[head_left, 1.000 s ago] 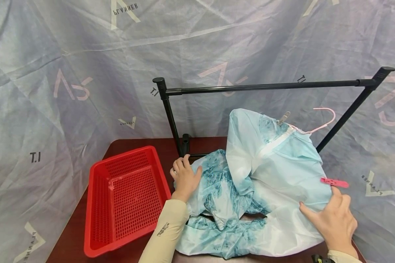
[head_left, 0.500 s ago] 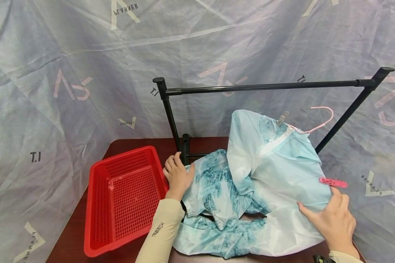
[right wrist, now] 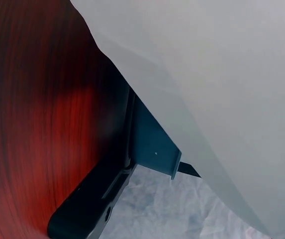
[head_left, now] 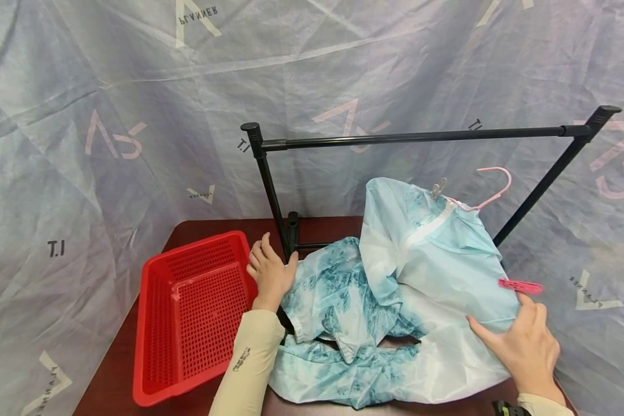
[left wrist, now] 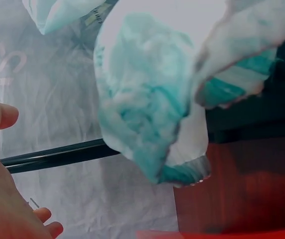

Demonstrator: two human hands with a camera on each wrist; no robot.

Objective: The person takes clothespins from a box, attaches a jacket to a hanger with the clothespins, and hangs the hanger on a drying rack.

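A thin blue-and-white garment [head_left: 447, 277] with tie-dye patches lies spread on the table, its top raised toward the rack. A pink hanger [head_left: 501, 182] sticks out at its top, beside a grey clip [head_left: 439, 188]. A pink clothes peg [head_left: 521, 286] sits at the right edge. My left hand [head_left: 270, 271] has its fingers spread between the basket and the garment's left part; in the left wrist view that hand [left wrist: 3, 194] is apart from the cloth [left wrist: 147, 99]. My right hand [head_left: 525, 344] touches the right edge below the peg, thumb and index finger wide apart.
A red perforated basket [head_left: 148, 323] stands on the dark red table [head_left: 104, 370] at the left. Behind the garment rises a black clothes rack [head_left: 416, 138]. A grey printed sheet [head_left: 135, 58] hangs behind everything.
My left hand has moved left off the garment toward the basket. The hanger, clips and the garment's top have shifted slightly left, with my right hand moving a little the same way.
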